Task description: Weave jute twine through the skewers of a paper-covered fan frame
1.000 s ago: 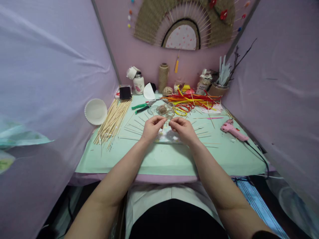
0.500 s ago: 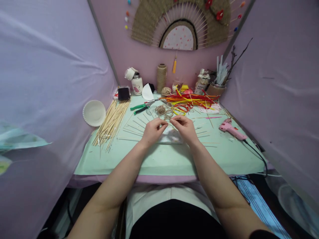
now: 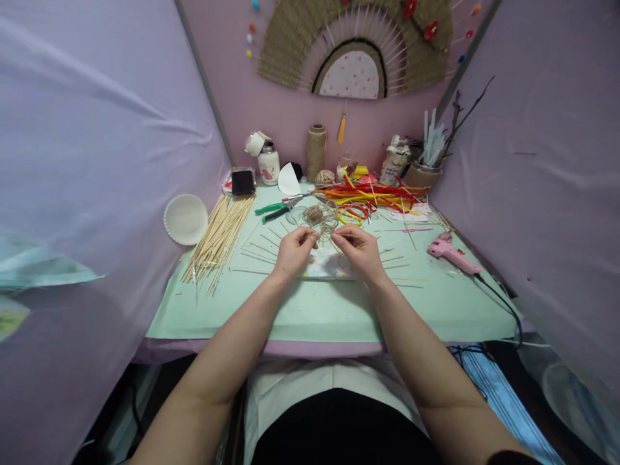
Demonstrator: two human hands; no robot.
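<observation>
Near the wall, sticks and twigs are held in one pot; two twine balls are seen; twine is pinched by the fingers of left hand and right hand.

Twine – brown, thin – is lying as a small ball with slack loops, just beyond the base. Base, pale with yellow flecks, is showing a straight near edge; thin sticks are fanning out around it.
</observation>
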